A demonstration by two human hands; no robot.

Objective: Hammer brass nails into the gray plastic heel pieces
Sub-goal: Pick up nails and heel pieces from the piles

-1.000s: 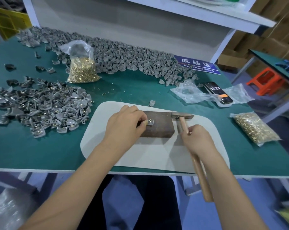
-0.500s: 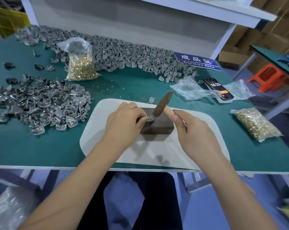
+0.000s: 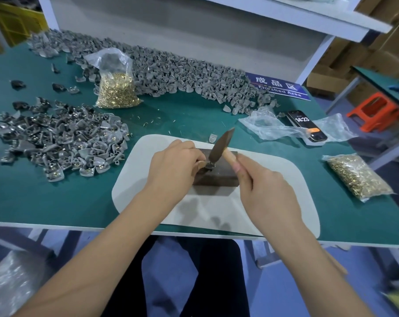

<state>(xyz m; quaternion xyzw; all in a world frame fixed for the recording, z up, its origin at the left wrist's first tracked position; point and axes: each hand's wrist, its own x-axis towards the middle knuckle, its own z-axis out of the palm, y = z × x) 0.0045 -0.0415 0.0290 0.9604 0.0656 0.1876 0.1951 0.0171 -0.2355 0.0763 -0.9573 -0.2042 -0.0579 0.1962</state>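
My left hand [image 3: 173, 168] pinches a small gray heel piece [image 3: 209, 166] on a dark metal block [image 3: 223, 177], which lies on a white mat [image 3: 152, 202]. My right hand [image 3: 267, 193] grips the wooden handle of a hammer [image 3: 220, 146]; its steel head is down on the heel piece, right at my left fingertips. The nail under the head is hidden. Two clear bags of brass nails are in view, one at the back left [image 3: 117, 90], the other at the right [image 3: 356, 177].
A heap of gray heel pieces with nails [image 3: 56, 143] lies left of the mat, and a long pile of gray pieces [image 3: 171, 72] runs along the back. One loose piece [image 3: 212, 137] lies behind the block. A phone [image 3: 306, 128] and empty plastic bags [image 3: 267, 124] sit at the right.
A second ago the hammer head lay across the block's right side; my right hand swung it over, and its head now rests on the heel piece. My left hand stayed put.
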